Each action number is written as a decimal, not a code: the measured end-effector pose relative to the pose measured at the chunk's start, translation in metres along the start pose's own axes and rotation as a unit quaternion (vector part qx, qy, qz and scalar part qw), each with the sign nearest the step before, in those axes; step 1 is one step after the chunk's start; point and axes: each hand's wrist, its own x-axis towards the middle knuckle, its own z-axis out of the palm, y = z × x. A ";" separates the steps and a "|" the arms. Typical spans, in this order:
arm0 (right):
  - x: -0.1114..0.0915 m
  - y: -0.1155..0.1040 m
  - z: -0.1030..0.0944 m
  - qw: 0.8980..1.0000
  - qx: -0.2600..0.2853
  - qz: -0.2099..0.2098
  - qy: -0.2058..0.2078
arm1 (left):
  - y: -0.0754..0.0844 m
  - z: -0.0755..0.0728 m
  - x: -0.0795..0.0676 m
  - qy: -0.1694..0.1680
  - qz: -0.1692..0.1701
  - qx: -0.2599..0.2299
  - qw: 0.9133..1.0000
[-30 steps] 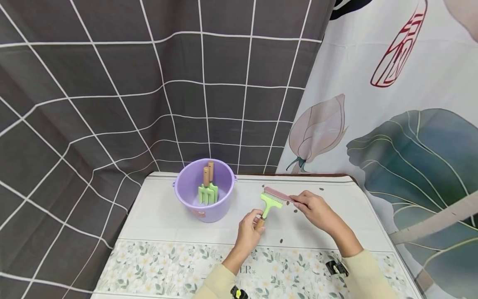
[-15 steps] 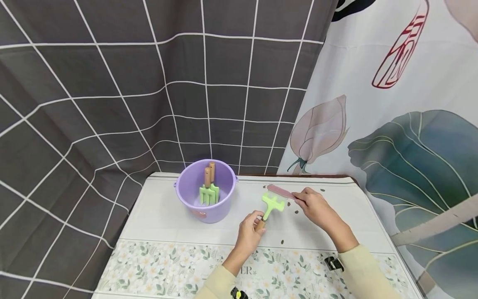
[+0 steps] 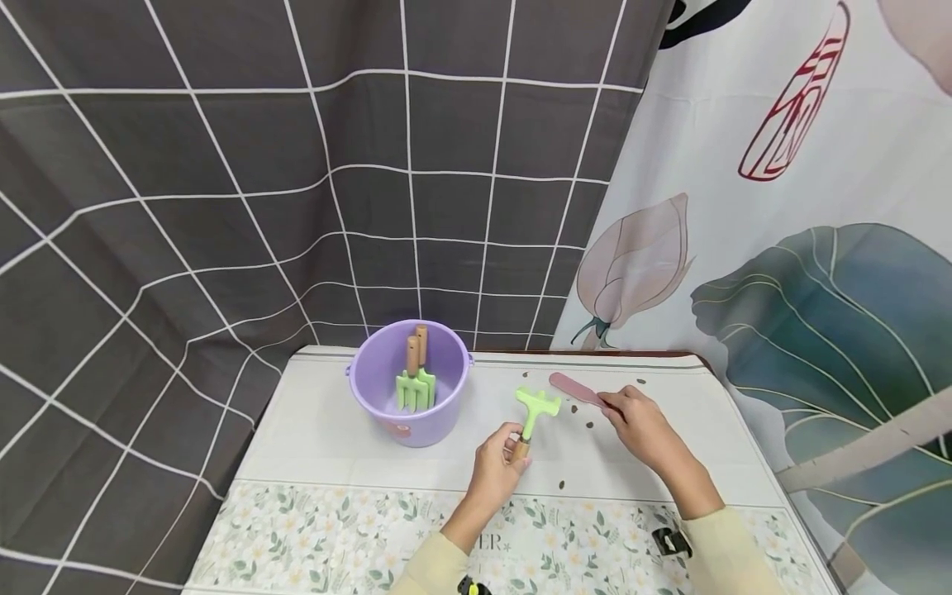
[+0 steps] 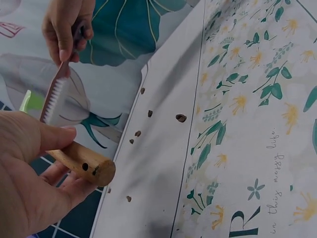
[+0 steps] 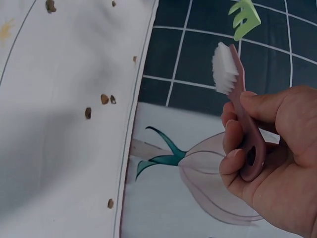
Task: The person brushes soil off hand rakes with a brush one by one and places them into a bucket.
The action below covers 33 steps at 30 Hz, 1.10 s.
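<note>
My left hand (image 3: 497,467) grips the wooden handle (image 4: 84,162) of a small green garden rake (image 3: 537,406), its toothed head raised over the white part of the table. In my right hand (image 3: 641,426) is a pink brush (image 3: 576,388), pinched by its handle. White bristles (image 5: 224,69) show on it in the right wrist view. The brush head stands just right of the rake head, with a gap between them in the head view. To the left, a purple bucket (image 3: 416,430) holds a green garden fork (image 3: 407,390) and another green tool (image 3: 426,382) with a wooden handle.
Several small brown bits (image 4: 181,118) lie scattered on the table (image 3: 312,430) below and around the tools. A floral strip (image 3: 312,529) runs along the table's near side. Behind the table hang a dark grid curtain (image 3: 454,207) and a pale printed curtain (image 3: 714,132).
The brush has moved right, away from the rake head it overlapped a second ago. My left hand has turned the rake a little and still holds it.
</note>
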 end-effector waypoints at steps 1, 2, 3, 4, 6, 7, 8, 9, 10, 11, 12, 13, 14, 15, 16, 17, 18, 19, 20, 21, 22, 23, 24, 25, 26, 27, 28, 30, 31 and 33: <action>-0.002 0.001 0.000 1.000 0.002 0.002 0.001 | 0.000 0.000 0.000 -0.002 -0.001 -0.001 1.000; -0.004 0.002 0.000 1.000 0.005 0.004 0.002 | 0.001 -0.001 0.000 -0.004 -0.001 -0.001 1.000; -0.005 0.004 0.000 1.000 0.008 0.006 0.003 | 0.002 -0.003 0.000 -0.005 -0.002 -0.002 1.000; -0.007 0.005 0.001 1.000 0.009 0.006 0.004 | 0.003 -0.004 0.000 -0.005 0.001 -0.001 1.000; -0.012 0.008 0.002 1.000 0.013 0.009 0.005 | 0.007 -0.008 0.000 -0.006 0.001 -0.001 1.000; -0.014 0.010 0.003 1.000 0.013 0.010 0.007 | 0.009 -0.010 0.000 -0.005 0.004 0.002 1.000; -0.017 0.011 0.004 1.000 0.014 0.012 0.008 | 0.010 -0.012 0.000 -0.001 0.009 0.006 1.000; -0.019 0.013 0.005 1.000 0.013 0.013 0.011 | 0.012 -0.015 0.000 0.002 0.013 0.010 1.000; -0.021 0.014 0.006 1.000 0.013 0.014 0.016 | 0.014 -0.017 0.001 0.006 0.020 0.016 1.000; -0.023 0.016 0.007 1.000 0.013 0.015 0.023 | 0.016 -0.021 0.001 0.008 0.024 0.021 0.999; -0.025 0.017 0.009 0.999 0.014 0.017 0.033 | 0.018 -0.024 0.002 0.013 0.029 0.027 0.999; -0.027 0.018 0.011 0.999 0.015 0.018 0.043 | 0.020 -0.028 0.002 0.018 0.032 0.034 0.999; -0.029 0.019 0.013 0.998 0.016 0.018 0.057 | 0.023 -0.033 0.003 0.023 0.035 0.039 0.998; -0.031 0.019 0.015 0.997 0.016 0.018 0.071 | 0.025 -0.037 0.004 0.027 0.036 0.044 0.998; -0.033 0.020 0.018 0.996 0.017 0.018 0.087 | 0.028 -0.042 0.005 0.032 0.039 0.047 0.998; -0.035 0.020 0.020 0.995 0.017 0.016 0.101 | 0.030 -0.047 0.006 0.037 0.038 0.050 0.997; -0.037 0.020 0.022 0.993 0.017 0.015 0.114 | 0.032 -0.052 0.007 0.042 0.038 0.053 0.997; -0.038 0.021 0.024 0.992 0.017 0.012 0.124 | 0.034 -0.057 0.008 0.047 0.036 0.055 0.997; -0.040 0.021 0.026 0.991 0.017 0.011 0.134 | 0.036 -0.062 0.008 0.053 0.034 0.057 0.996; -0.042 0.021 0.027 0.990 0.019 0.010 0.140 | 0.037 -0.066 0.009 0.060 0.033 0.061 0.996; -0.043 0.022 0.028 0.989 0.021 0.009 0.145 | 0.038 -0.071 0.009 0.067 0.032 0.064 0.995; -0.045 0.023 0.029 0.988 0.022 0.007 0.150 | 0.039 -0.074 0.010 0.074 0.032 0.068 0.994; -0.046 0.024 0.029 0.988 0.023 0.006 0.154 | 0.041 -0.078 0.010 0.082 0.033 0.072 0.993; -0.047 0.025 0.030 0.987 0.024 0.006 0.157 | 0.042 -0.081 0.011 0.090 0.035 0.074 0.993; -0.048 0.026 0.030 0.987 0.026 0.005 0.159 | 0.043 -0.084 0.011 0.098 0.036 0.076 0.992; -0.049 0.027 0.031 0.987 0.026 0.004 0.161 | 0.043 -0.087 0.012 0.107 0.039 0.076 0.991; -0.049 0.028 0.031 0.986 0.027 0.004 0.162 | 0.045 -0.090 0.012 0.115 0.042 0.076 0.990; -0.050 0.029 0.032 0.986 0.027 0.004 0.163 | 0.047 -0.096 0.013 0.129 0.043 0.075 0.988; -0.051 0.029 0.032 0.986 0.027 0.005 0.163 | 0.048 -0.099 0.013 0.135 0.042 0.075 0.987; -0.052 0.030 0.032 0.986 0.027 0.008 0.162 | 0.049 -0.105 0.013 0.146 0.041 0.083 0.985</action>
